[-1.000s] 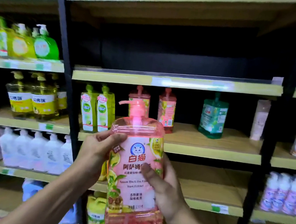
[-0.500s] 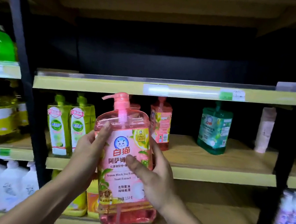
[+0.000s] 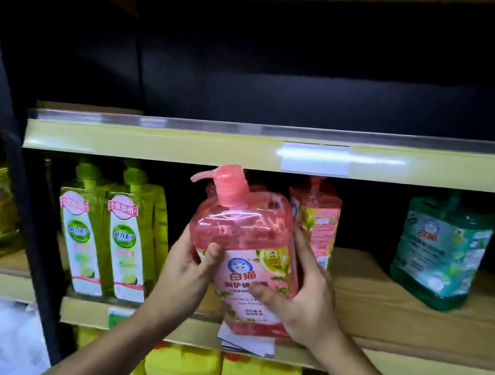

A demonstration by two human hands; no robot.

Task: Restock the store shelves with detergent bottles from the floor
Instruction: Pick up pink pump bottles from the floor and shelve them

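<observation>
Pink pump bottle (image 3: 246, 248) — gripped by left hand (image 3: 188, 269) and right hand (image 3: 302, 297) — hovers at the wooden shelf (image 3: 395, 312).

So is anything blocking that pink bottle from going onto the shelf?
Only partly. A matching pink bottle stands just behind the pink pump bottle held in the left hand and right hand, whose pump sits close under the upper shelf edge.
</observation>
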